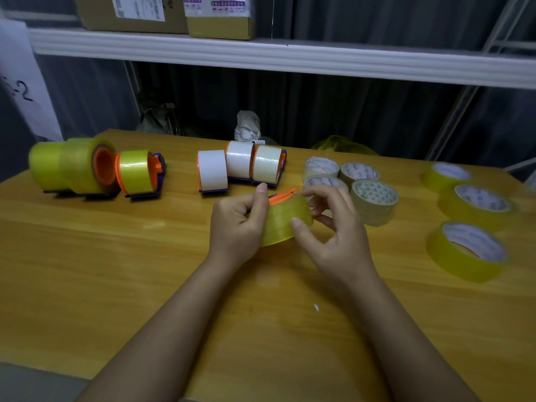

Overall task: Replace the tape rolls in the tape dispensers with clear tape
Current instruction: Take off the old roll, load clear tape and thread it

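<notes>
From the head camera, I am holding a clear tape roll (282, 224) between both hands, just above the wooden table (116, 256). My left hand (236, 217) is curling round the roll's left side, thumb up along its face. My right hand (327, 224) is working on its right side, thumb pressing the near rim, forefinger and the other fingers loosely bent over the top, where the orange dispenser (282, 196) is poking out behind the roll. I cannot tell whether the roll is already seated on the hub.

To do this well, I judge I should be keeping the left hand firm as the anchor, lining the core squarely with the hub, and pushing evenly with the right thumb rather than tilting the roll.

Beyond my left hand, three dispensers with white tape (240, 166) are waiting. Far off to the left, the dispensers with clear tape (95, 166) are standing. Just past my right fingers, beige rolls (348, 181) are lying flat; further right, spare clear rolls (467, 250) are lying well apart from my hands.
</notes>
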`<state>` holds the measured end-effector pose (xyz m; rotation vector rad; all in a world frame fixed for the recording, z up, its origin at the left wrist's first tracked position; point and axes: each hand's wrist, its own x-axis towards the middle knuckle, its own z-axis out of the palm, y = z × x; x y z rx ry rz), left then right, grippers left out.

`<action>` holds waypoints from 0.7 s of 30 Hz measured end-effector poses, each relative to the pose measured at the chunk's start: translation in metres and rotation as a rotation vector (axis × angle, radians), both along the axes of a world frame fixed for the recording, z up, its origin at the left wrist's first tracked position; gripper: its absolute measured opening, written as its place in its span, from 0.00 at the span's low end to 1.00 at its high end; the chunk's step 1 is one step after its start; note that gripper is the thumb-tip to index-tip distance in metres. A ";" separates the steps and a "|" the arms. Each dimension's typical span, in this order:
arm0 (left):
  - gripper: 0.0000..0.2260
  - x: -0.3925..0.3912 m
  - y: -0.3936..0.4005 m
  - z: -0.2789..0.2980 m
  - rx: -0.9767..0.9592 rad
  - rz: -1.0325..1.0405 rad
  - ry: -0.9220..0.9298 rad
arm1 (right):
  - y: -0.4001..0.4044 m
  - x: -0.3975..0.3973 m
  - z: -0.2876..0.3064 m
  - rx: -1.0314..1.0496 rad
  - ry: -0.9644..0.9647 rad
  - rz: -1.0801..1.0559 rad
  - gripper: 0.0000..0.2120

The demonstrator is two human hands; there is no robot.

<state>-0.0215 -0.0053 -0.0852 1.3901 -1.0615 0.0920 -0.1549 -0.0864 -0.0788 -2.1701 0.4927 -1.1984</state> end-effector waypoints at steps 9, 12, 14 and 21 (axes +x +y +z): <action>0.28 0.001 0.000 0.000 0.010 -0.008 -0.010 | 0.001 0.002 0.005 0.022 0.047 -0.007 0.18; 0.27 0.001 0.000 0.001 0.008 -0.001 -0.013 | 0.002 0.005 0.004 0.010 0.024 -0.007 0.16; 0.26 0.001 0.001 0.001 0.007 -0.006 -0.011 | 0.002 0.006 0.002 0.008 -0.015 -0.022 0.14; 0.26 0.001 0.000 0.001 -0.009 0.005 0.024 | 0.002 0.002 0.000 0.018 -0.003 0.026 0.19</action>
